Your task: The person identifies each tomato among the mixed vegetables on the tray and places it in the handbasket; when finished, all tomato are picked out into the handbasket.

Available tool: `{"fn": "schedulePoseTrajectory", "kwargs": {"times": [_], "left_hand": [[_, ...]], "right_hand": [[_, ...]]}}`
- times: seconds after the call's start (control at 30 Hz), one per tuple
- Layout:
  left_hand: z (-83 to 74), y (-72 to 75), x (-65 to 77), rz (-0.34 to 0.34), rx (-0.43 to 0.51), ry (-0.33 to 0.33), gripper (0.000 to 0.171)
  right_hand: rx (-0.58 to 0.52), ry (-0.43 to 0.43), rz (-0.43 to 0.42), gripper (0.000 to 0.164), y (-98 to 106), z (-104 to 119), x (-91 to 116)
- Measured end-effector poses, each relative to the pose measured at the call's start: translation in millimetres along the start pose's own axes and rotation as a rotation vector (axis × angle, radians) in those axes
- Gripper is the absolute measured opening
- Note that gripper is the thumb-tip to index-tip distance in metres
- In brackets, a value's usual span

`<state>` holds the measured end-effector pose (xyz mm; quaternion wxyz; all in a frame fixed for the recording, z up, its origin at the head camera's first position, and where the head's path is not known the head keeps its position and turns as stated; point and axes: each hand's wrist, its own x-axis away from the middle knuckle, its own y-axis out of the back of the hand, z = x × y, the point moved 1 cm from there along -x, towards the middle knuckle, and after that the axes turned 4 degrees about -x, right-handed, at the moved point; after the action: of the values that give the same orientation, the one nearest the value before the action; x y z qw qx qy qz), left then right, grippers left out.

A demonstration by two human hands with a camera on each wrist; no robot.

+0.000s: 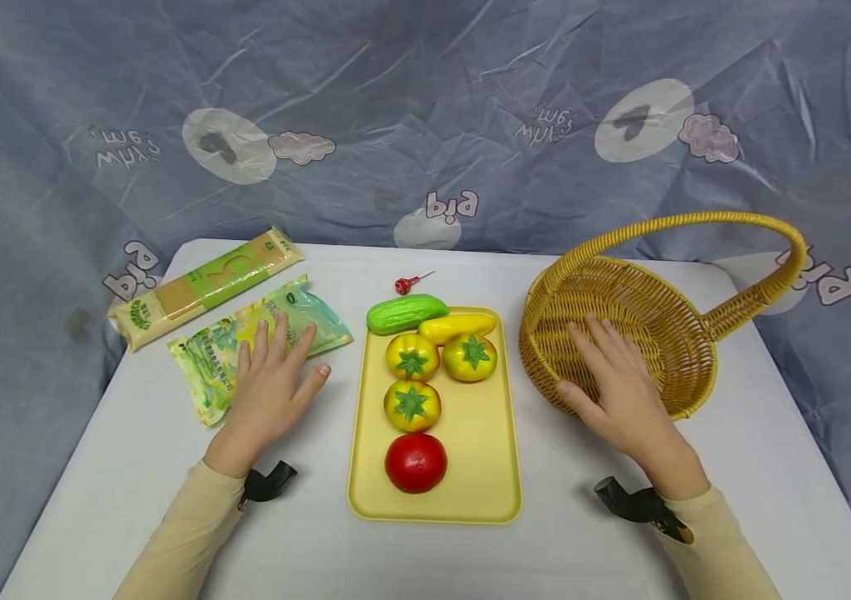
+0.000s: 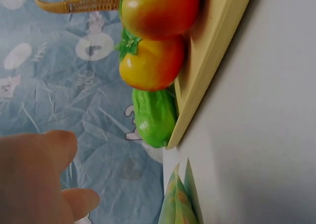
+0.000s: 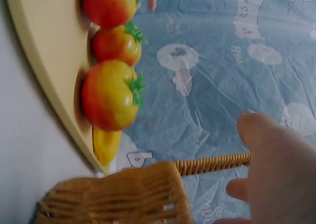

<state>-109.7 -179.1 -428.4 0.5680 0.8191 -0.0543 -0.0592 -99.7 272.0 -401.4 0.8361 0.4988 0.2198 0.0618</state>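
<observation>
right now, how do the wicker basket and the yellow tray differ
The basket is rounded and deep, while the tray is a shallow rectangle with rounded corners. The basket is woven, whereas the tray has a smooth surface. The basket has a tall arched handle; the tray shows none. Both stand on the white table.

Creased, printed cloth — blue-grey — backs the white table.
</observation>
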Motion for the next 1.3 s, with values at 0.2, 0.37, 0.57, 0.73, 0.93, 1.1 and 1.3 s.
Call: {"fn": "schedulePoseTrajectory", "kwargs": {"times": [0.2, 0.37, 0.57, 0.73, 0.93, 1.1, 1.3], "left_hand": [[-7.9, -7.1, 6.2, -0.002, 0.046, -0.037, 0.063], [-14.9, -15.4, 11.6, 0.003, 0.089, -0.074, 0.062], [-20.4, -26.7, 15.4, 0.016, 0.108, -0.106, 0.062], [-22.6, -32.6, 17.6, 0.024, 0.13, -0.123, 0.061], [-23.6, -35.6, 18.3, 0.051, 0.154, -0.14, 0.061], [-23.7, -37.0, 19.7, 0.075, 0.153, -0.137, 0.061], [-23.5, -36.6, 21.7, 0.082, 0.162, -0.134, 0.062]], "right_hand": [[-0.076, 0.12, -0.115, 0.066, -8.2, 7.9, 2.0], [-0.184, 0.308, -0.348, 0.068, -16.2, 18.1, -2.3], [-0.327, 0.489, -0.488, 0.05, -26.5, 29.0, -8.8], [-0.374, 0.52, -0.447, 0.047, -36.2, 36.1, -8.2], [-0.401, 0.492, -0.353, 0.043, -51.3, 45.9, -8.0], [-0.41, 0.395, -0.234, 0.043, -61.9, 51.9, -10.9], [-0.383, 0.242, -0.116, 0.051, -69.1, 61.9, -19.0]]}}
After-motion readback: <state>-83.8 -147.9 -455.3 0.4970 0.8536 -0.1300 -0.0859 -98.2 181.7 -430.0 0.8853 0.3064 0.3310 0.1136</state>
